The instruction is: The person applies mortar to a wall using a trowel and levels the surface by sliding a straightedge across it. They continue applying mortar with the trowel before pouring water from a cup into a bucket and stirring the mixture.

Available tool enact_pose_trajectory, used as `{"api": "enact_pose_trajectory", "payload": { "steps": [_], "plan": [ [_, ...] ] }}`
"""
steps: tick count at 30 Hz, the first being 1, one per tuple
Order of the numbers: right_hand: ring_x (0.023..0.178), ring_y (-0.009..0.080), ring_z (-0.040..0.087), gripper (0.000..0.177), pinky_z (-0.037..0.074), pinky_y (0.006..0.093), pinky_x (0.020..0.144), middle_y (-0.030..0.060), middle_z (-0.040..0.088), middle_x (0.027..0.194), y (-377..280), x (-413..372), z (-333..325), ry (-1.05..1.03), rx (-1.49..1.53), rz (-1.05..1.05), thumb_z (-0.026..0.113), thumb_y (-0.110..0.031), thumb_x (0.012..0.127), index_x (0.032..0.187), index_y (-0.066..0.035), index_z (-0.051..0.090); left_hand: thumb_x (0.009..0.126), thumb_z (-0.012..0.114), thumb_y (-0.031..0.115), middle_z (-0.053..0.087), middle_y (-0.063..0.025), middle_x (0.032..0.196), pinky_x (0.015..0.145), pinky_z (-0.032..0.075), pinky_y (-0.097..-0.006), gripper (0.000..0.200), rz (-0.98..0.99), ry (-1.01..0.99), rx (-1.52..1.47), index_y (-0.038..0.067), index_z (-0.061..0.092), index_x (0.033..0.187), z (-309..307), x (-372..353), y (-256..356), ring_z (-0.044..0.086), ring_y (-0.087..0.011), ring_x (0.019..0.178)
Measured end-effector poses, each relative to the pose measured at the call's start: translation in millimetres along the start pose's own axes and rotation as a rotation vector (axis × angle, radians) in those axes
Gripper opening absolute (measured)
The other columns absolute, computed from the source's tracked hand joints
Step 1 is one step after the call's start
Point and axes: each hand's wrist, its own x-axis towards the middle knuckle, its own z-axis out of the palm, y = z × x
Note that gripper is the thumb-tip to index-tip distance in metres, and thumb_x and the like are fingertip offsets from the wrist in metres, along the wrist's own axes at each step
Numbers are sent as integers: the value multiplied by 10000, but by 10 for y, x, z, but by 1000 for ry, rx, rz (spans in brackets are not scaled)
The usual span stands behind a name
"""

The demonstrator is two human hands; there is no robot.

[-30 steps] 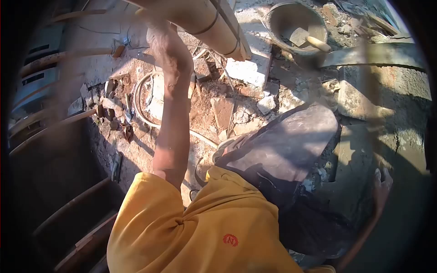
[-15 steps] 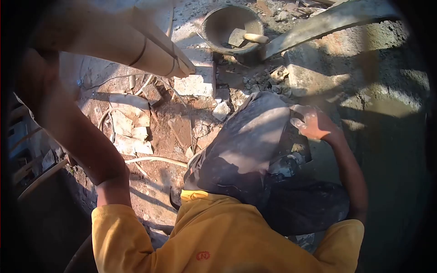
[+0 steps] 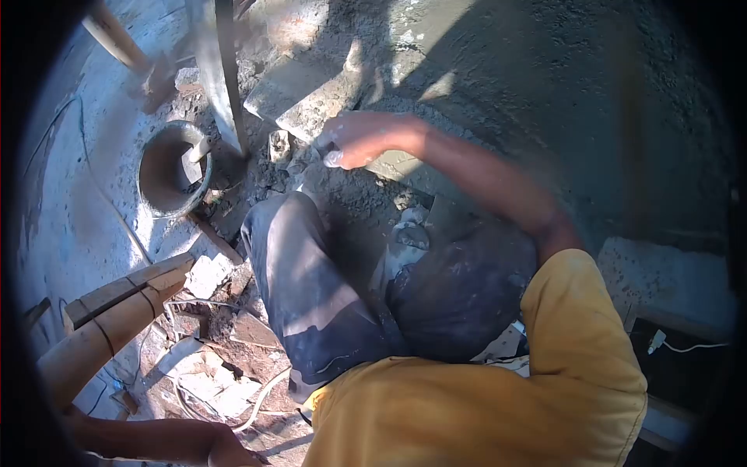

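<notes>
My right hand [image 3: 354, 140] reaches forward over my knee and hovers at grey mortar beside a mortar-smeared brick [image 3: 307, 97]. Its fingers curl downward and are blurred, so I cannot tell whether it holds anything. My left forearm [image 3: 148, 437] runs along the bottom left toward the base of a bound bamboo pole [image 3: 117, 319]. The left hand itself is lost in the dark edge of the picture. I crouch in dark trousers [image 3: 303, 280] and a yellow shirt [image 3: 467, 405].
A round mortar pan [image 3: 152, 187] with a trowel [image 3: 196, 152] in it sits at the left, behind an upright post [image 3: 222, 70]. Broken bricks and a white hose [image 3: 261, 401] litter the ground. A wet cement surface [image 3: 545, 78] fills the upper right. A grey block [image 3: 669, 280] lies at the right.
The view has swung round to the right, so the pan and bamboo now lie at the left. My right hand has left my knee and stretched out to the mortar by the brick.
</notes>
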Motion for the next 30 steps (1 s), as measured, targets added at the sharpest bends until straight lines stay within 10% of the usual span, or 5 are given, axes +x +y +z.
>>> {"api": "enact_pose_trajectory", "payload": {
  "steps": [7, 12, 20, 22, 30],
  "plan": [
    [1136, 337, 686, 437, 530, 418, 986, 161, 725, 1212, 639, -740, -318, 608, 391, 579, 615, -390, 978, 1222, -49, 736, 1019, 545, 604, 615, -182, 1328, 1211, 355, -494, 721, 433, 233, -31, 25, 498, 1446, 280, -1212, 1222, 549, -277, 1321],
    [1096, 357, 696, 417, 529, 438, 965, 231, 738, 1097, 603, -1332, 602, 261, 347, 750, 659, -358, 938, 1181, -28, 737, 1028, 671, 211, 698, -136, 1152, 950, 536, -325, 359, -700, -950, -286, -31, 629, 1290, 1732, -3094, 386, 689, -202, 1068],
    [1253, 407, 602, 419, 461, 451, 1092, 246, 665, 1311, 314, -1978, 1172, -7, 564, 734, 683, -311, 947, 1231, -4, 716, 945, 758, 422, 488, -286, 1483, 970, 545, -423, 836, -1691, -573, -409, 70, 367, 1594, 2454, -3921, -1012, 621, -359, 1203],
    [1226, 415, 611, 401, 470, 461, 1069, 265, 671, 1272, 341, -1793, 1157, 168, 447, 785, 682, -303, 946, 1209, -2, 718, 932, 769, 280, 574, -259, 1341, 947, 568, -431, 709, -1111, -804, -369, -10, 443, 1491, 2772, -4310, -2018, 652, -355, 1122],
    [1109, 427, 662, 368, 517, 464, 982, 265, 719, 1104, -270, -650, 797, 340, 515, 381, 644, -286, 973, 1189, 5, 707, 822, 682, -46, 646, -162, 1021, 751, 623, -400, 228, -1444, -183, -403, -73, 578, 1022, 2694, -3579, -1006, 690, -273, 887]
  ]
}}
